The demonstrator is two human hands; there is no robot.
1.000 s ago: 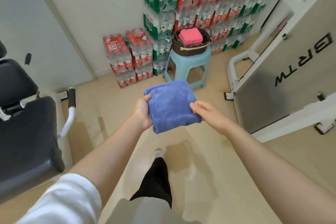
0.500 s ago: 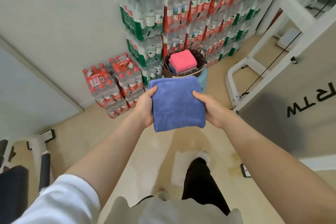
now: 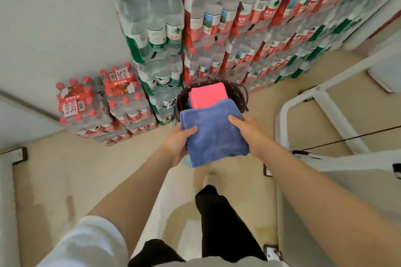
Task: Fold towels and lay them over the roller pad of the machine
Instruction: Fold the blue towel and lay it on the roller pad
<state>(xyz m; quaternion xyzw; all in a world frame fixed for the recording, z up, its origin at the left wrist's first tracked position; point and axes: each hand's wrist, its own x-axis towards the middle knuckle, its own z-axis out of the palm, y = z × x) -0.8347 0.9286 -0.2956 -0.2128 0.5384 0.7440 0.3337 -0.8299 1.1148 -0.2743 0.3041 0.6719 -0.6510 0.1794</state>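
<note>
A folded blue towel (image 3: 213, 133) is held flat in front of me, just above the near rim of a dark wicker basket (image 3: 240, 95). My left hand (image 3: 179, 144) grips its left edge, thumb on top. My right hand (image 3: 249, 133) grips its right edge, thumb on top too. In the basket lies a folded pink towel (image 3: 207, 94) on top of another blue one. The machine's roller pad is out of view.
Tall stacks of shrink-wrapped water bottles (image 3: 217, 28) stand behind the basket, with lower red-capped packs (image 3: 102, 108) to the left. A white machine frame (image 3: 303, 115) with a black cable stands at the right. My leg and shoe (image 3: 211, 182) are on the beige floor.
I have walked up to the basket with the blue towel held in both hands. The basket and bottle stacks are now much closer, and the towel has reached the basket's rim.
</note>
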